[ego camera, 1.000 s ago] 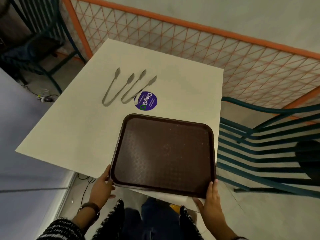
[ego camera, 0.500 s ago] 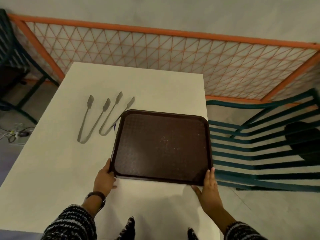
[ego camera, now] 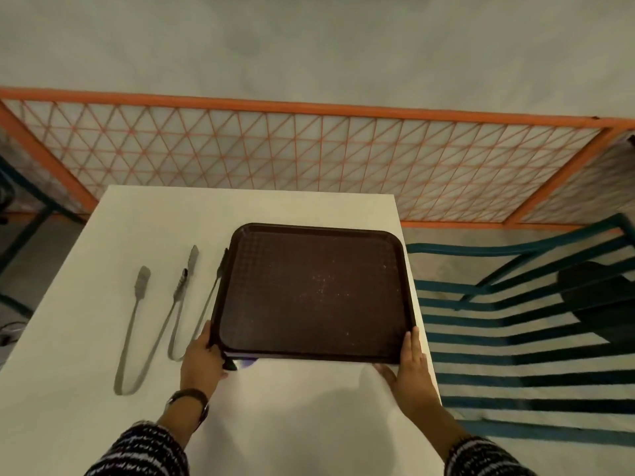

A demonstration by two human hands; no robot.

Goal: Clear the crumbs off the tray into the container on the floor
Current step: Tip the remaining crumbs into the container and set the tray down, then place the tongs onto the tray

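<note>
Beside the table [ego camera: 292, 424] edge, tray [ego camera: 316, 290] corners sit clamped by left hand [ego camera: 202, 359] and right hand [ego camera: 410, 371] fingers [ego camera: 412, 341].

Textured plastic tray on a matt white table.
The dark brown tray [ego camera: 275, 321] looks like plastic, its floor cross-hatched and rough, its rim smooth with a dull sheen; pale dry crumbs [ego camera: 323, 281] speck it. The table [ego camera: 292, 424] is smooth and matt. The tongs [ego camera: 132, 338] are dull grey metal, the sleeves [ego camera: 144, 451] coarse knit.
</note>
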